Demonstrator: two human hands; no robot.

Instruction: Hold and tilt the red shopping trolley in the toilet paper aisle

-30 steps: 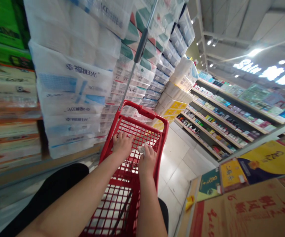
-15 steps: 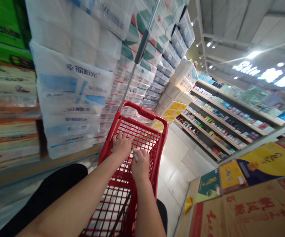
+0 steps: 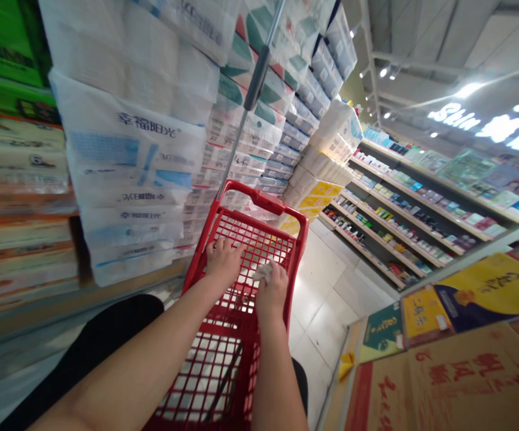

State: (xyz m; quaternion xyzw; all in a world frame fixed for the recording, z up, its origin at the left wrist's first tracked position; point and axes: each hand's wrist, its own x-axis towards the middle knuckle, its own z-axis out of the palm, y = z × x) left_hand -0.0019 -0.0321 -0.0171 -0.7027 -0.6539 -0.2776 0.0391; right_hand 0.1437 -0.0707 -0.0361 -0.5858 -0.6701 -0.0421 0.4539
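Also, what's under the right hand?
A crumpled whitish wad pokes from the right hand, over the red basket. The hand covers the rest, so the wad's full shape can't be seen.

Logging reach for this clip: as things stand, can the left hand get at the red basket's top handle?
Likely yes: the left hand is over the red basket's mesh, just short of the top handle, with nothing visible in between.

- We see the tiled floor (image 3: 331, 311) beneath the red basket (image 3: 241, 338).
- We see shelves (image 3: 486, 238) bearing rows of small boxes (image 3: 423, 190).
- We see a low ledge (image 3: 120, 284) under stacked packs (image 3: 129, 170).
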